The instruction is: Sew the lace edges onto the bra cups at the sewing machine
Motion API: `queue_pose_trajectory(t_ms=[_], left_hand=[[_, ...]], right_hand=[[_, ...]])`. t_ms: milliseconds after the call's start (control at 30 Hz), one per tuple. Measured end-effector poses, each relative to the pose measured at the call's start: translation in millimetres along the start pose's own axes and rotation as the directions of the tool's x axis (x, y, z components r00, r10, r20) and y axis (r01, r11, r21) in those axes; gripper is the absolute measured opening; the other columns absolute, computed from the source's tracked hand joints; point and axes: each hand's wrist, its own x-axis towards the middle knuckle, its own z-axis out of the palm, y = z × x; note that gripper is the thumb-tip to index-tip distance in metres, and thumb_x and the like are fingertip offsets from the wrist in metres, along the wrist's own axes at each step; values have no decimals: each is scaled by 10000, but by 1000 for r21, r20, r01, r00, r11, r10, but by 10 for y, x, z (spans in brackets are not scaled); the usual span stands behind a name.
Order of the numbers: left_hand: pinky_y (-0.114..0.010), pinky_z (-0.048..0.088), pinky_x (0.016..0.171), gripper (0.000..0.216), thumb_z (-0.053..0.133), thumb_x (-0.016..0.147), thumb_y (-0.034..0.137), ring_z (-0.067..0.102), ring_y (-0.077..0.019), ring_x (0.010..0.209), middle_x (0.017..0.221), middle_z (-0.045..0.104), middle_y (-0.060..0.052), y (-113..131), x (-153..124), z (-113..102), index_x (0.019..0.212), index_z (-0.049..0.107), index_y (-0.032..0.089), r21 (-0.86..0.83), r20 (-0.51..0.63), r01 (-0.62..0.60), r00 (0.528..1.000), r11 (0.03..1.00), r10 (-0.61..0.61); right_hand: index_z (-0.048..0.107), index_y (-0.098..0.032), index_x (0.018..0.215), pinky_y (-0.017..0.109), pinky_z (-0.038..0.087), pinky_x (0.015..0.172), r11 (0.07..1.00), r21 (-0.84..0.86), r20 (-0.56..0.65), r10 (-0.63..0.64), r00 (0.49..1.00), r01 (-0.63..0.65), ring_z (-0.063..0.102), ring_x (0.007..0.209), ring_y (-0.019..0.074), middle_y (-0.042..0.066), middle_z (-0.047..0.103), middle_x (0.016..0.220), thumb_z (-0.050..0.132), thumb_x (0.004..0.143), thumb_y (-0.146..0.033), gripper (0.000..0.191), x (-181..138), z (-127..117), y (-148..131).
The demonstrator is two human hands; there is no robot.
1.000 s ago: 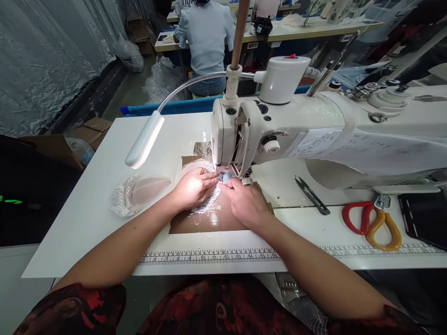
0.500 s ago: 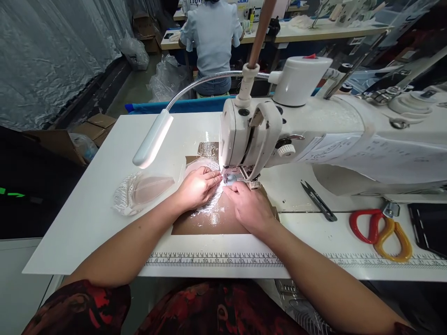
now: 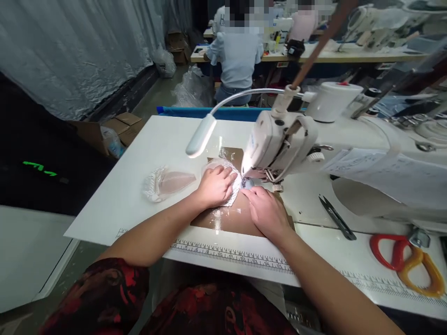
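White lace fabric lies by the needle of a white sewing machine. My left hand rests on this lace, its fingers spread and slightly bent, a little left of the needle. Close to the presser foot, on the right, is my right hand; its fingers are curled together with the index finger toward the foot. What its fingertips hold, if anything, is hidden. Under both hands is a shiny brown sheet. A second lace and sheer fabric piece lies to the left.
Right of the machine bed lie thread snips and scissors with red and yellow handles. A ruler strip runs along the table's front edge. A lamp hangs over the table. A co-worker sits beyond.
The view has turned and tilted, so the table appears shifted right. My left hand has drawn slightly back from the needle, its fingers more bent. My right hand stays beside the presser foot.
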Motion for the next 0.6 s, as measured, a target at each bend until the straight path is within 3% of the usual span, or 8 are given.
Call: queue_pose_trajectory(t_ms=[100,233,300,367,400,533,600], left_hand=[[-448,436,816,377,420,908,297,511,-310,1099,1283,564,-117,-66,-27,-104,1239,555,178,18,28,125,992,992,-126],[-427,411,952,401,387,944,340,478,-285,1194,1358,511,-117,-405,-280,-326,1290,502,174,-36,-25,244,969,969,-245],[-467,352,1021,407,384,945,318,414,-312,1262,1366,491,-149,-630,-527,-412,1292,476,128,-67,-89,416,903,907,-421],[-508,353,988,336,424,917,278,425,-357,1224,1257,538,-194,-827,-833,-466,1171,514,78,-101,-81,596,793,796,-604],[-511,377,939,276,432,901,247,464,-370,1160,1165,567,-207,-896,-997,-486,1082,532,64,-110,-65,637,762,763,-645],[-387,432,771,168,368,928,251,547,-267,903,894,560,-102,-883,-1599,-563,904,485,133,-167,-82,680,713,714,-697],[-303,422,667,205,333,962,323,524,-189,752,773,502,-22,-706,-1788,-600,884,450,174,-276,-102,662,701,697,-706]], right_hand=[[633,-189,1201,331,405,745,1000,28,-18,-6,1000,6,566,862,217,77,636,1028,371,889,-115,414,0,12,18],[646,-169,1171,333,429,755,997,70,-11,-12,1000,13,586,906,219,80,642,1046,372,876,-115,406,-1,-3,26],[652,-175,1157,337,436,762,996,93,-3,-16,1000,17,592,921,219,80,644,1060,366,880,-129,401,0,-13,24],[654,-177,1151,350,443,761,994,113,10,-11,1000,10,596,927,225,84,644,1076,360,885,-144,397,1,-21,29],[654,-177,1149,361,448,764,992,126,11,-4,1000,3,596,936,232,87,644,1083,360,888,-155,393,1,-26,35],[635,-186,1169,405,470,793,940,339,-1,39,999,-36,596,908,236,97,623,1159,419,903,-270,353,-34,-104,76],[583,-188,1237,398,493,745,792,601,90,72,993,-111,601,812,210,114,602,1191,489,891,-385,409,-86,-190,59]])
